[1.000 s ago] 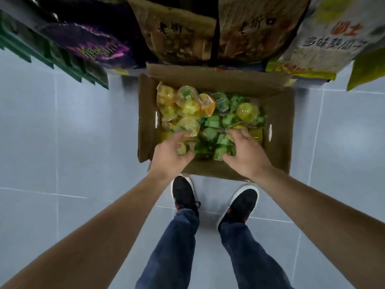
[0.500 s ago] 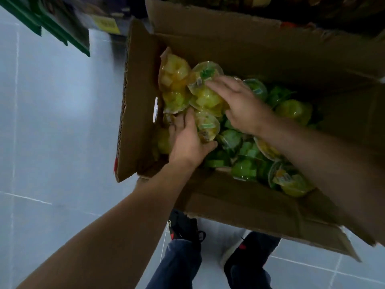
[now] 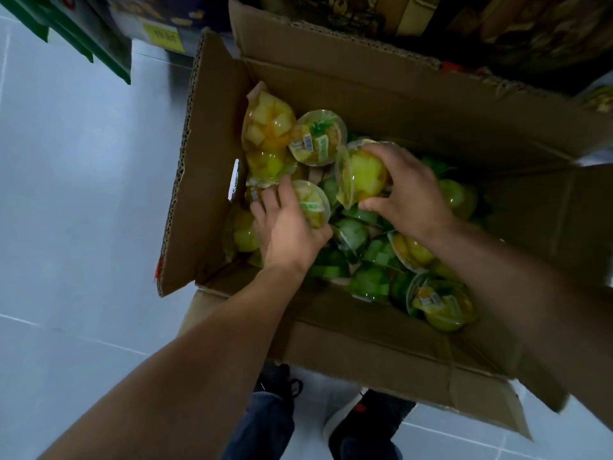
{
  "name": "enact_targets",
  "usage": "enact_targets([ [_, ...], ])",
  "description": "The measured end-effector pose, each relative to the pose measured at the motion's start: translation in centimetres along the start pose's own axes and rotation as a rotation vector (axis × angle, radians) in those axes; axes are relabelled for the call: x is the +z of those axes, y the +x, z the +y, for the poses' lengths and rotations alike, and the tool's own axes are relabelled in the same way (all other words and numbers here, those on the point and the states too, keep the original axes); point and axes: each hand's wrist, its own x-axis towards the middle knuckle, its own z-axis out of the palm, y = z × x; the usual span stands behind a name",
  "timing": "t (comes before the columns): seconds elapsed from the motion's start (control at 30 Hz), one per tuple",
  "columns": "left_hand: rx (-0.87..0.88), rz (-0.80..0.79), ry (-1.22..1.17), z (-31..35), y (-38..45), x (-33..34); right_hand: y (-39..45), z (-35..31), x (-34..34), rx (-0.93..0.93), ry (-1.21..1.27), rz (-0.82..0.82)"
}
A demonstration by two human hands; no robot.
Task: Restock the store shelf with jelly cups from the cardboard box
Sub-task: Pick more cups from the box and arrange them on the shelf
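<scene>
Head view, looking straight down: an open cardboard box sits on a pale tiled floor, its flaps folded outward, filling the centre and the 3 o'clock side of the frame.

Inside the box lies a loose heap of clear plastic jelly cups. The yellow ones with fruit chunks gather toward 10 o'clock; the green ones pile from the centre toward 4 o'clock.

The left hand reaches in from 7 o'clock. Its fingers and thumb curl around a yellow cup with a green label near the box's left wall, and the fingertips touch neighbouring yellow cups.

The right hand comes in from 4 o'clock. Its fingers arch over the top of a tilted yellow cup and the thumb presses its lower edge, so the cup is pinched between them. This cup sits just right of the one in the left hand; whether it is lifted off the heap cannot be told.

Another yellow cup, lid up with a barcode sticker, lies at 11 o'clock from the right hand.

At 12 o'clock, dark packaged goods on a store shelf overhang the box. At 11 o'clock a green shelf edge and a yellow price tag show.

At 6 o'clock, below the box, are blue trousers and black shoes.
</scene>
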Motion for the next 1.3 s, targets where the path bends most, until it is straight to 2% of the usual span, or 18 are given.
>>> enact_targets([
  [0.1, 0.007, -0.006, -0.078, 0.0, -1.0, -2.6, -3.5, -0.7, -1.6, 0.132, 0.149, 0.076],
  [0.23, 0.121, -0.035, -0.078, 1.1, -4.9, -9.3, -9.1, -4.6, -5.5, 0.260, 0.350, 0.119],
  [0.53, 0.276, -0.144, -0.047, 8.4, -19.2, -33.5, -25.2, -21.1, -21.5, 0.307, 0.475, 0.287],
  [0.8, 0.422, -0.075, -0.076, 15.2, -33.1, -52.0, -38.9, -33.5, -33.7, 0.210, 0.626, 0.412],
  [1.07, 0.616, 0.069, -0.096, 22.2, -44.0, -64.6, -48.5, -39.1, -42.6, 0.051, 0.644, 0.588],
  [1.3, 0.793, 0.111, -0.177, 27.8, -51.0, -74.0, -54.8, -42.9, -51.1, -0.092, 0.669, 0.726],
])
